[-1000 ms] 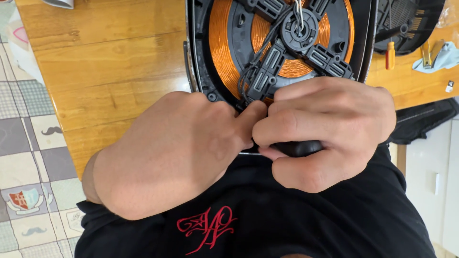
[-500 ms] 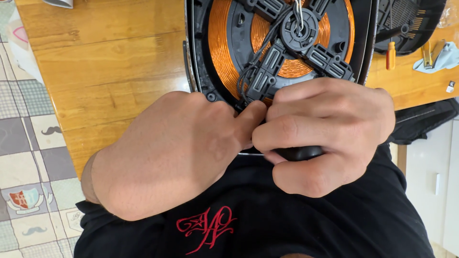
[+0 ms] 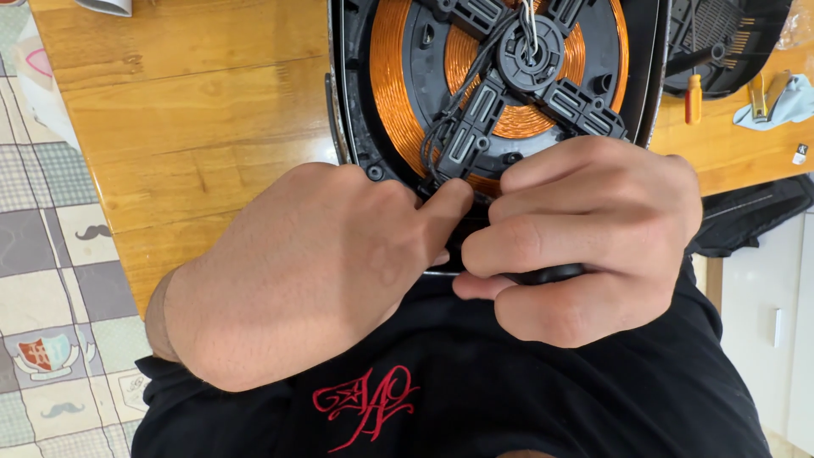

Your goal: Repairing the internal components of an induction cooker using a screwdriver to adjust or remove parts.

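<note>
Gripping: both hands close together at the near rim of an opened induction cooker (image 3: 500, 110), working on something small between them.
Left hand (image 3: 305, 271): curled into a loose fist, thumb tip pressed against the black housing edge; what the fingers pinch is hidden.
Right hand (image 3: 585, 242): clenched around a dark rounded piece (image 3: 547, 274) at the cooker's near edge, knuckles up.
Step in hand: it looks like a fiddly seating or freeing of a part at the rim, fingertip work, not force.
Next move: likely calls for a steady pinch and a small, controlled pull or push, with care for the thin wires nearby.
Coil (image 3: 394, 93): flat copper-orange winding, fine concentric strands, shiny.
Coil carrier (image 3: 530, 59): black ribbed plastic arms radiating from a round hub, matte and rigid.
Wire bundle (image 3: 441, 127): thin black leads, limp, running toward the hands.
Table (image 3: 186, 127): glossy wooden top, warm grain.
Far right: a second black housing (image 3: 721, 42) and a small orange-handled tool (image 3: 694, 97).
</note>
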